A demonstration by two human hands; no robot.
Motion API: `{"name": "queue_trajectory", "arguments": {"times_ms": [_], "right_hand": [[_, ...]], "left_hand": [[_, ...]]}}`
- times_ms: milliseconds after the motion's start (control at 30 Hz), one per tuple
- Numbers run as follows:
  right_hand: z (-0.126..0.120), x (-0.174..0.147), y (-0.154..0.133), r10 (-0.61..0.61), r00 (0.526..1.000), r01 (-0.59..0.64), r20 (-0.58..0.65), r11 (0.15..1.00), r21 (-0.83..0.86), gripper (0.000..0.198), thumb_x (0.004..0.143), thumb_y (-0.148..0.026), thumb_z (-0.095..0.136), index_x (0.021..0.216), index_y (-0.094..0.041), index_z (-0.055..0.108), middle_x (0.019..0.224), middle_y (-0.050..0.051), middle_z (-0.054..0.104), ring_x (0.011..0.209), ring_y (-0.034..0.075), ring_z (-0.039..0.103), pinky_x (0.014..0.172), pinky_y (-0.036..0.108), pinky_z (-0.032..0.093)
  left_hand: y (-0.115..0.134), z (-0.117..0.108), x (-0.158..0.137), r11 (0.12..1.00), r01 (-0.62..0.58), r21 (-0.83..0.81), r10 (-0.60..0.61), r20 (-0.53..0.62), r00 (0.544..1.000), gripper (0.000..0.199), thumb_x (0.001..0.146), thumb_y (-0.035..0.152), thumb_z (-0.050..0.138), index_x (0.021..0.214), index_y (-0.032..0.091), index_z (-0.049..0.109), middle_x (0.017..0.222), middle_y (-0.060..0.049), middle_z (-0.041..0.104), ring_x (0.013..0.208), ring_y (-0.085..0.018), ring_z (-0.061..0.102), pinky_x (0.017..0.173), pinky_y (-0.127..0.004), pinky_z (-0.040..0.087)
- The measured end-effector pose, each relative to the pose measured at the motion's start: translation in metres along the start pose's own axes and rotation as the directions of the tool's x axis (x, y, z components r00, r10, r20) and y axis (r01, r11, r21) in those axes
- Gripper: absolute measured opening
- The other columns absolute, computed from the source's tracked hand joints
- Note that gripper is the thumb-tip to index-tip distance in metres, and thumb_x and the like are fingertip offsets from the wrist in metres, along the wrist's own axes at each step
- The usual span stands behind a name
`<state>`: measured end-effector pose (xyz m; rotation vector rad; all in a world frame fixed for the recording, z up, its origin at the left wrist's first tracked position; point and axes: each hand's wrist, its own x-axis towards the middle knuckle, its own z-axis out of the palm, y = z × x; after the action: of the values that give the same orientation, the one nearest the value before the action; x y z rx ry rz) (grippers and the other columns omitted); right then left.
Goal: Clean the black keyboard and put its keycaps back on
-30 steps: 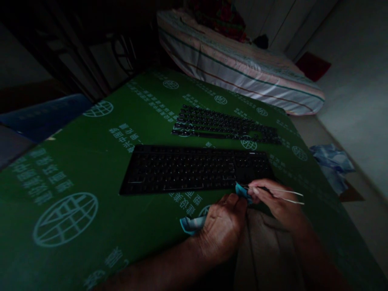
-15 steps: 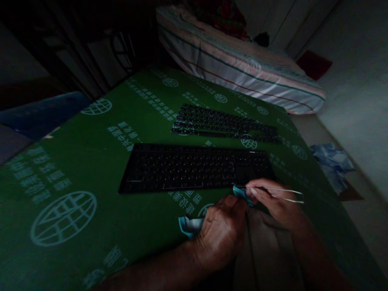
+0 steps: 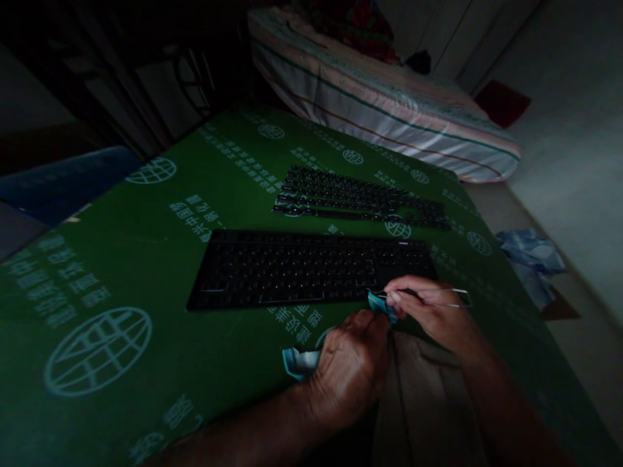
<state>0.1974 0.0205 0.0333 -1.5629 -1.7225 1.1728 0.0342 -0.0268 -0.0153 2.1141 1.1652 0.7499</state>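
A black keyboard base [image 3: 292,272], its keycaps off, lies in front of me on the table. My left hand [image 3: 348,366] is closed around a crumpled teal and white cloth or wipe [image 3: 299,363]. One end of it sticks out to the left, the other up by my right fingers. Pinched in my right hand [image 3: 426,308] are thin metal tweezers [image 3: 455,297]. Their tips point left and touch or lie close to the cloth's upper end, near the keyboard's front edge. Behind the base, the loose black keycaps [image 3: 345,188] lie in rows.
The table has a green printed cover [image 3: 111,259]. Beyond it stands a bed with a striped sheet [image 3: 389,110]. Blue-white plastic [image 3: 530,253] lies on the floor at the right. A dark blue object [image 3: 73,178] is beside the table's left edge. The room is dim.
My right hand has tilted the tweezers and moved slightly left and up, so less of their far end shows. The left hand keeps its grip on the cloth. The view has shifted a little.
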Motion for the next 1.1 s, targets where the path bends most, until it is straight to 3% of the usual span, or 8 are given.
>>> {"name": "queue_trajectory", "arguments": {"times_ms": [267, 567, 800, 1100], "right_hand": [[0.008, 0.000, 0.007, -0.067, 0.995, 0.064, -0.078, 0.997, -0.036, 0.017, 0.083, -0.029, 0.055, 0.086, -0.019, 0.068, 0.077, 0.001, 0.067, 0.064, 0.011, 0.061, 0.057, 0.019, 0.051], [0.014, -0.002, 0.014, -0.180, 0.967, 0.148, -0.183, 0.974, -0.172, 0.018, 0.084, -0.028, 0.055, 0.089, -0.018, 0.068, 0.081, 0.002, 0.070, 0.069, 0.013, 0.063, 0.065, 0.023, 0.051], [0.013, -0.003, 0.010, -0.143, 0.981, 0.133, -0.131, 0.987, -0.087, 0.018, 0.084, -0.029, 0.055, 0.085, -0.018, 0.068, 0.073, 0.001, 0.067, 0.063, 0.012, 0.061, 0.058, 0.021, 0.050], [0.011, 0.002, 0.012, -0.070, 0.993, 0.066, -0.098, 0.997, -0.042, 0.019, 0.082, -0.033, 0.058, 0.088, -0.019, 0.069, 0.082, 0.004, 0.069, 0.071, 0.015, 0.064, 0.064, 0.024, 0.053]], "left_hand": [[-0.001, -0.003, 0.002, 1.000, 0.024, 0.008, -0.024, 0.002, 1.000, 0.024, 0.084, 0.012, 0.044, 0.105, 0.016, 0.053, 0.098, -0.007, 0.062, 0.090, -0.021, 0.060, 0.078, -0.034, 0.053], [0.001, -0.005, 0.007, 0.999, 0.042, 0.027, -0.043, 0.032, 0.999, 0.025, 0.083, 0.011, 0.043, 0.105, 0.014, 0.054, 0.099, -0.010, 0.062, 0.089, -0.023, 0.060, 0.080, -0.037, 0.053], [0.002, -0.004, 0.004, 0.999, 0.019, 0.026, -0.020, 0.039, 0.999, 0.025, 0.082, 0.011, 0.044, 0.105, 0.014, 0.054, 0.100, -0.011, 0.062, 0.090, -0.024, 0.060, 0.078, -0.038, 0.054], [0.001, -0.002, 0.006, 0.998, 0.037, 0.042, -0.038, 0.020, 0.999, 0.026, 0.083, 0.013, 0.046, 0.108, 0.015, 0.052, 0.102, -0.009, 0.062, 0.091, -0.023, 0.060, 0.079, -0.038, 0.054]]}}
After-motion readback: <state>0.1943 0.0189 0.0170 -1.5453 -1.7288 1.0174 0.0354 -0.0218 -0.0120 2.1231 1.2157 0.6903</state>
